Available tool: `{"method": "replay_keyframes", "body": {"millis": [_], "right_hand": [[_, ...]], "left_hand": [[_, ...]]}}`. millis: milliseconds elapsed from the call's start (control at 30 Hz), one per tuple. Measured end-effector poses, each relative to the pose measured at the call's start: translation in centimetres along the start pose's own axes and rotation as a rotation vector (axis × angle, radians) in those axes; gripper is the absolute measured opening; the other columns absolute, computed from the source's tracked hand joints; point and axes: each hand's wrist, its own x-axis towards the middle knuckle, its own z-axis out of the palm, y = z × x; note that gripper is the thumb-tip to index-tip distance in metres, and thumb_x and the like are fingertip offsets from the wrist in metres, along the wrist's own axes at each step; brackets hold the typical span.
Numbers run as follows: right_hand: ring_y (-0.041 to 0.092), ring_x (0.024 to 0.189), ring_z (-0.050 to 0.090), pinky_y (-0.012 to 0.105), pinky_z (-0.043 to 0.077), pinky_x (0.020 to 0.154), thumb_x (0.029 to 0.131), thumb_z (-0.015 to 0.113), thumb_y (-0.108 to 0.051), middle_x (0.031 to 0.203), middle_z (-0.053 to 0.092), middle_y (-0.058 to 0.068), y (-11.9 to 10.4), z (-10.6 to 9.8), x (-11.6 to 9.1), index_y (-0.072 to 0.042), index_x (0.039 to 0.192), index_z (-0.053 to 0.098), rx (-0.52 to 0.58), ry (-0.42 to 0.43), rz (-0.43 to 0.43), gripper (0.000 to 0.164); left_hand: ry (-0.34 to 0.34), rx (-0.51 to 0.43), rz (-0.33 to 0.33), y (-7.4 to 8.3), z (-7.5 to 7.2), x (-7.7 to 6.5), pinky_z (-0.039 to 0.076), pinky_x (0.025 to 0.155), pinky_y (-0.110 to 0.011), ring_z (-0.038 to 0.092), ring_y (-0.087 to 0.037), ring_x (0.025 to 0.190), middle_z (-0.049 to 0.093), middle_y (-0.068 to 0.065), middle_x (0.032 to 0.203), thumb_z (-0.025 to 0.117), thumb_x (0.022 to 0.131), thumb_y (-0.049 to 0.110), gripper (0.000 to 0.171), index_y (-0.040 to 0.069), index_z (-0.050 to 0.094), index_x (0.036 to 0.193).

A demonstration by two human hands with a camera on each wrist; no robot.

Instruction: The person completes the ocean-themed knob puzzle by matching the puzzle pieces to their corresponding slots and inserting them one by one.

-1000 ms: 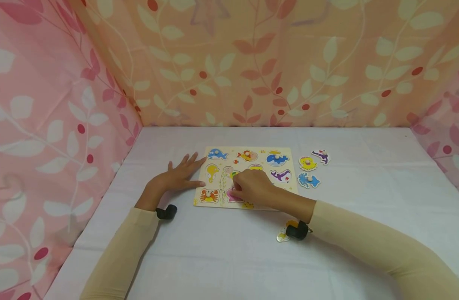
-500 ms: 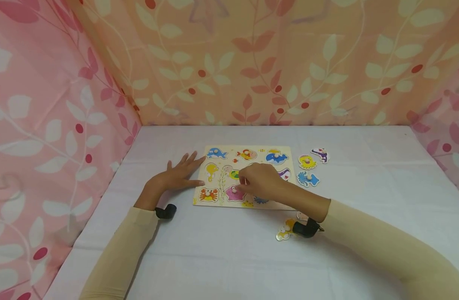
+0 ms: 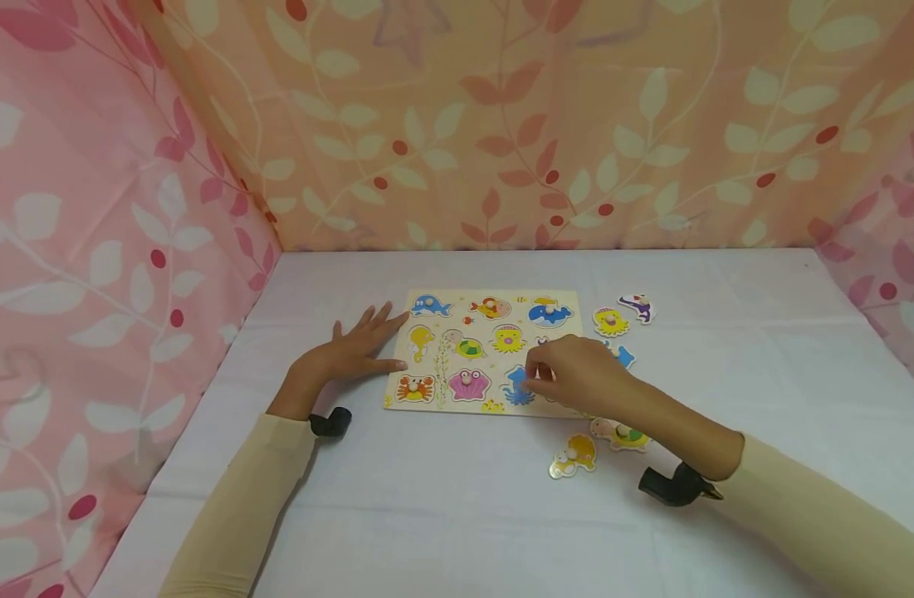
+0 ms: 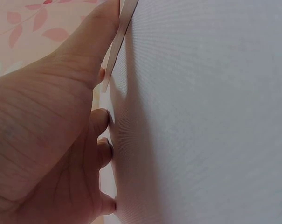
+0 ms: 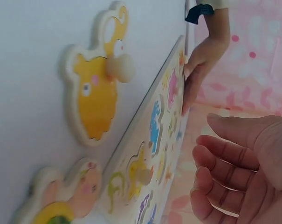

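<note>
A wooden knob puzzle board [image 3: 494, 407] with sea animals lies flat in the head view. My left hand [image 3: 352, 350] lies beside it, fingers spread, thumb and a fingertip touching its left edge. In the left wrist view the thumb [image 4: 85, 39] rests on the board's edge. Above the board's right side hovers my right hand [image 3: 579, 370], hiding part of it. The right wrist view shows that hand [image 5: 234, 172] with loosely bent fingers and nothing between them. The pink shell piece [image 3: 469, 384] and the crab piece [image 3: 415, 388] sit in the board.
Right of the board lie the yellow octopus piece [image 3: 611, 321], a purple piece [image 3: 637, 308] and a partly hidden blue piece [image 3: 624, 356]. Nearer the front are the yellow seahorse piece [image 3: 574, 455] and the turtle piece [image 3: 630, 438]. Patterned cloth [image 3: 501, 166] walls the table.
My right hand has moved right from the pink shell piece, uncovering the shell, the octopus picture and the loose seahorse and turtle pieces. My left hand has stayed in place.
</note>
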Motion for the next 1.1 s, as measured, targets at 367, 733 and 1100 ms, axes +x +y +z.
{"method": "replay_keyframes", "body": {"millis": [367, 733, 1100], "right_hand": [[0.011, 0.066, 0.05, 0.028, 0.04, 0.057, 0.09, 0.079, -0.033, 0.067, 0.055, -0.011, 1.5, 0.1, -4.2, -0.025, 0.09, 0.073, 0.051, -0.013, 0.048, 0.01], [0.01, 0.071, 0.051, 0.028, 0.042, 0.064, 0.087, 0.082, -0.03, 0.067, 0.055, -0.014, 1.9, 1.5, -4.9, -0.027, 0.087, 0.073, 0.07, -0.082, 0.047, 0.009], [0.007, 0.066, 0.049, 0.026, 0.04, 0.061, 0.078, 0.088, -0.038, 0.061, 0.051, -0.014, 1.4, 2.0, -5.4, -0.029, 0.074, 0.064, -0.01, -0.141, 0.04, 0.026]], "left_hand": [[-0.002, 0.005, -0.003, 0.0, 0.1, 0.2, -0.012, 0.109, -0.077, -0.014, -0.032, 0.155, -0.008, -0.002, 0.171, 0.059, 0.087, 0.074, 0.099, 0.04, 0.006, 0.163], [0.004, 0.012, -0.008, -0.2, 0.7, 0.0, -0.01, 0.11, -0.077, -0.013, -0.033, 0.155, -0.007, -0.003, 0.171, 0.059, 0.087, 0.074, 0.099, 0.039, 0.008, 0.164], [0.026, 0.017, 0.016, -0.3, 0.4, 0.2, -0.01, 0.109, -0.078, -0.011, -0.034, 0.156, -0.006, -0.004, 0.171, 0.059, 0.087, 0.074, 0.099, 0.038, 0.008, 0.164]]}}
